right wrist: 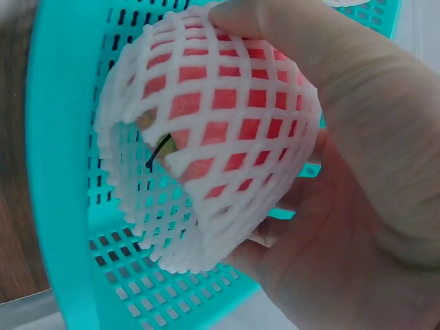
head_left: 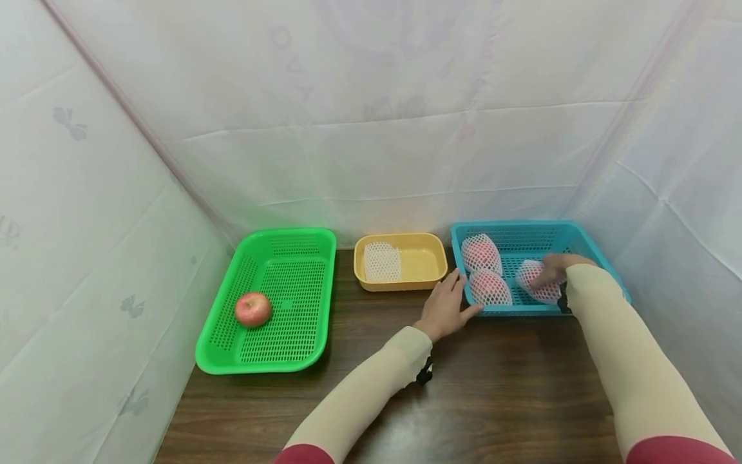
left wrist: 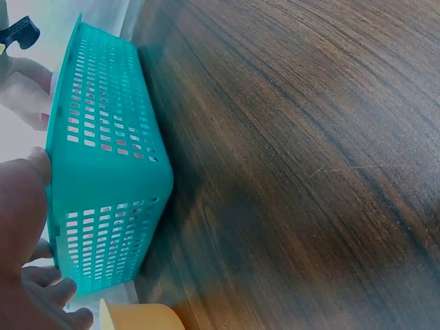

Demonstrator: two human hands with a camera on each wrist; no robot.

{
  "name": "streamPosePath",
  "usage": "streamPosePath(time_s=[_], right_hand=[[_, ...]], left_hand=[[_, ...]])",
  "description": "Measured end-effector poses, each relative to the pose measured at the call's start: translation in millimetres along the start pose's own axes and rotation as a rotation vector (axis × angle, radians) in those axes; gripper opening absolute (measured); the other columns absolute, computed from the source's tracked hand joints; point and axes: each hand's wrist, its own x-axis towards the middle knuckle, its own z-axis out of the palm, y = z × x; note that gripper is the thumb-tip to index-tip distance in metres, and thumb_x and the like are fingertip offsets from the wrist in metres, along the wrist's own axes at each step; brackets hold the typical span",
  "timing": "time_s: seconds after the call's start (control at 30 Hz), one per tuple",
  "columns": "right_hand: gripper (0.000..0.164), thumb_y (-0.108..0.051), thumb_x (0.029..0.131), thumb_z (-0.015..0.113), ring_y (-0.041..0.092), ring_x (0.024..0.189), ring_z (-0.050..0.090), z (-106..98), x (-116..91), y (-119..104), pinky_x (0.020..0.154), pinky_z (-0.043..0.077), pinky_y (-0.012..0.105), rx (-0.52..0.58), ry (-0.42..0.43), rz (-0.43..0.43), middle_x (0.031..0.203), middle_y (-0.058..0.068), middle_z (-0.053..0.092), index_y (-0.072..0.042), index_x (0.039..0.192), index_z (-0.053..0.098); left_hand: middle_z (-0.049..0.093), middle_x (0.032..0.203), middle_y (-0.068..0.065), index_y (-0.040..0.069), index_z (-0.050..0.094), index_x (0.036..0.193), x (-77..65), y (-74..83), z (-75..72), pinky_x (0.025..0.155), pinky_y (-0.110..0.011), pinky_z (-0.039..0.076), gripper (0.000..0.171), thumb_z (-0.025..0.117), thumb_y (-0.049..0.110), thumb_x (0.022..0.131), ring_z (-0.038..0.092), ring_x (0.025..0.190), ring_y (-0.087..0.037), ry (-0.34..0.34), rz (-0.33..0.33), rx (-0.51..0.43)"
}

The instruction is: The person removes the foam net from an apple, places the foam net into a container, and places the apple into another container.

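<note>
My right hand (head_left: 558,267) grips an apple in a white foam net (right wrist: 227,117) inside the blue basket (head_left: 536,310); in the right wrist view its thumb lies over the net and the other fingers reach beneath. The stem shows at the net's open end. My left hand (head_left: 443,309) rests at the basket's near left corner, fingers spread, touching the rim. Two more netted apples, one behind (head_left: 481,252) and one in front (head_left: 490,288), lie at the basket's left side.
A yellow tray (head_left: 426,283) left of the blue basket holds an empty foam net (head_left: 382,262). Farther left, a green basket (head_left: 321,322) contains one bare apple (head_left: 253,309). All stand on a dark wooden table (head_left: 493,386), with white curtains (head_left: 371,161) behind and at both sides.
</note>
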Motion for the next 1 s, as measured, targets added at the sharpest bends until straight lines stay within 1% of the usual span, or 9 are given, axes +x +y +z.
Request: streamPosePath(time_s=[0.13, 0.2, 0.27, 0.4, 0.47, 0.63, 0.8, 0.9, 1.0], right_hand=[[0.106, -0.058, 0.08, 0.07, 0.062, 0.124, 0.028, -1, -1, 0, 0.094, 0.035, 0.071, -0.016, 0.027, -0.006, 0.14, 0.043, 0.028, 0.016, 0.142, 0.027], [0.104, -0.057, 0.08, 0.071, 0.061, 0.122, 0.031, -2, -1, 0, 0.094, 0.035, 0.071, -0.027, 0.038, -0.009, 0.138, 0.043, 0.03, 0.016, 0.141, 0.028], [0.1, -0.055, 0.08, 0.072, 0.059, 0.12, 0.035, -2, -1, -1, 0.093, 0.036, 0.071, -0.036, 0.051, -0.024, 0.135, 0.042, 0.034, 0.016, 0.139, 0.031], [0.088, -0.049, 0.081, 0.073, 0.052, 0.108, 0.049, -1, 0, 0, 0.088, 0.043, 0.066, -0.077, 0.096, -0.096, 0.121, 0.039, 0.049, 0.017, 0.13, 0.041], [0.086, -0.048, 0.081, 0.073, 0.049, 0.104, 0.052, 0, 2, 1, 0.087, 0.044, 0.064, -0.095, 0.119, -0.125, 0.117, 0.036, 0.052, 0.017, 0.128, 0.042], [0.086, -0.047, 0.079, 0.073, 0.044, 0.098, 0.055, 0, 6, 5, 0.082, 0.049, 0.059, -0.118, 0.159, -0.166, 0.112, 0.033, 0.054, 0.017, 0.127, 0.041], [0.084, -0.043, 0.078, 0.075, 0.039, 0.089, 0.057, 0, 3, 6, 0.073, 0.053, 0.052, -0.104, 0.204, -0.213, 0.104, 0.029, 0.056, 0.017, 0.124, 0.04], [0.085, -0.04, 0.078, 0.075, 0.041, 0.089, 0.058, 1, 0, 6, 0.071, 0.053, 0.051, -0.083, 0.23, -0.235, 0.104, 0.031, 0.055, 0.018, 0.126, 0.037], [0.085, -0.038, 0.08, 0.075, 0.043, 0.092, 0.058, 3, -3, 3, 0.072, 0.052, 0.053, -0.064, 0.258, -0.269, 0.107, 0.033, 0.054, 0.018, 0.128, 0.034]], left_hand=[[0.023, 0.16, -0.007, 0.01, 0.033, 0.152, 0.4, -0.6, 0.3, 0.115, -0.04, 0.026, 0.078, 0.052, 0.058, 0.094, 0.026, 0.145, -0.021, 0.001, 0.005, 0.0], [0.023, 0.16, -0.007, 0.01, 0.033, 0.152, 0.4, -0.4, -0.4, 0.115, -0.039, 0.026, 0.078, 0.052, 0.058, 0.094, 0.026, 0.145, -0.021, -0.004, 0.005, 0.0], [0.022, 0.16, -0.007, 0.01, 0.032, 0.152, 0.4, -0.3, -1.3, 0.115, -0.038, 0.025, 0.078, 0.051, 0.058, 0.094, 0.025, 0.146, -0.02, -0.012, 0.003, 0.0], [0.021, 0.161, -0.006, 0.011, 0.031, 0.153, 0.0, -0.3, -3.0, 0.116, -0.035, 0.024, 0.078, 0.052, 0.058, 0.094, 0.023, 0.146, -0.018, -0.027, -0.004, -0.011], [0.022, 0.161, -0.006, 0.011, 0.031, 0.153, 0.0, -0.8, -3.3, 0.116, -0.034, 0.024, 0.078, 0.052, 0.058, 0.093, 0.023, 0.146, -0.017, -0.026, -0.003, -0.014], [0.024, 0.16, -0.006, 0.012, 0.032, 0.153, 0.5, -4.9, -2.9, 0.114, -0.034, 0.027, 0.078, 0.052, 0.058, 0.094, 0.028, 0.144, -0.019, -0.015, 0.022, -0.026], [0.024, 0.16, -0.005, 0.012, 0.033, 0.152, -0.2, -8.6, -3.8, 0.113, -0.034, 0.03, 0.075, 0.054, 0.055, 0.094, 0.03, 0.143, -0.02, -0.019, 0.028, -0.077], [0.024, 0.16, -0.004, 0.011, 0.034, 0.152, -1.3, -11.1, -3.6, 0.112, -0.035, 0.032, 0.074, 0.055, 0.053, 0.094, 0.031, 0.143, -0.02, -0.015, 0.035, -0.105], [0.026, 0.159, -0.005, 0.011, 0.034, 0.151, -3.3, -15.7, -1.9, 0.112, -0.036, 0.032, 0.074, 0.055, 0.053, 0.094, 0.031, 0.143, -0.02, 0.008, 0.055, -0.129]])
